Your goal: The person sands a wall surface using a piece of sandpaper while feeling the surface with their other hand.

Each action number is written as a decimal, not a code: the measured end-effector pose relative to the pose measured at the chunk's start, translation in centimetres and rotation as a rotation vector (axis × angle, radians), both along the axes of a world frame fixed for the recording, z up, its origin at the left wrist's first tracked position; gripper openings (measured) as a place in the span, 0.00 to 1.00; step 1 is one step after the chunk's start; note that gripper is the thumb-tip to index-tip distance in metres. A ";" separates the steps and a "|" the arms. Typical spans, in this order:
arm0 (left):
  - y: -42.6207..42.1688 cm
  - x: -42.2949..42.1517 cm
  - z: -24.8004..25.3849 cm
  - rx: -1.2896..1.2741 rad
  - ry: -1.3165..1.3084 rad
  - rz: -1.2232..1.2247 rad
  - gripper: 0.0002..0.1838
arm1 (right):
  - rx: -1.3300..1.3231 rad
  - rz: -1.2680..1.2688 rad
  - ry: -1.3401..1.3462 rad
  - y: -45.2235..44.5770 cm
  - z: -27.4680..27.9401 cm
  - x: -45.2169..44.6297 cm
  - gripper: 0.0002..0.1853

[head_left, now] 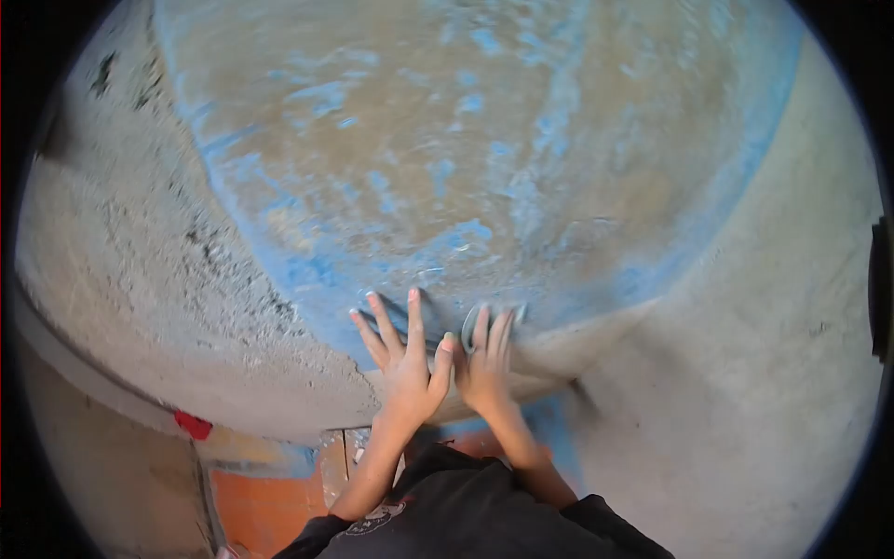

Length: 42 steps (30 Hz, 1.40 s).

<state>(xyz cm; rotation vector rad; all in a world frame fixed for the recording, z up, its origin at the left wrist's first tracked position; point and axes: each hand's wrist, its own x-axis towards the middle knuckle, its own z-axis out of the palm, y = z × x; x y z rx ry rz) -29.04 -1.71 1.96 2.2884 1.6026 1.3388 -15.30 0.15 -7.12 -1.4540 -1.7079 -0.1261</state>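
Note:
A broad, worn surface with blue paint patches [447, 177] fills the upper middle of the head view. My left hand [405, 359] lies near its front edge, fingers spread and pointing up the surface. Close beside it on the right, my right hand [484, 359] also rests near this edge, its fingers stretched forward and slightly blurred. Around the fingertips of my right hand is a small curved shape, too unclear to name. Nothing shows in the grip of my left hand.
Rough grey concrete [214, 270] borders the blue surface on the left, and smoother grey concrete [726, 401] on the right. A small red piece [193, 425] lies at the lower left. Below are an orange panel [265, 512] and a dark shirt [466, 512].

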 end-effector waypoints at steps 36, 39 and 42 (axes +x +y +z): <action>1.8 27.5 0.1 -0.107 0.028 -0.071 0.41 | 0.324 -0.038 0.370 4.9 12.8 36.0 0.35; 2.1 31.3 -0.1 -0.081 -0.013 -0.060 0.40 | 0.371 -0.035 0.279 5.5 10.5 37.0 0.35; 1.9 34.3 0.1 -0.029 -0.069 -0.037 0.38 | 0.259 -0.006 0.228 4.5 5.5 35.0 0.38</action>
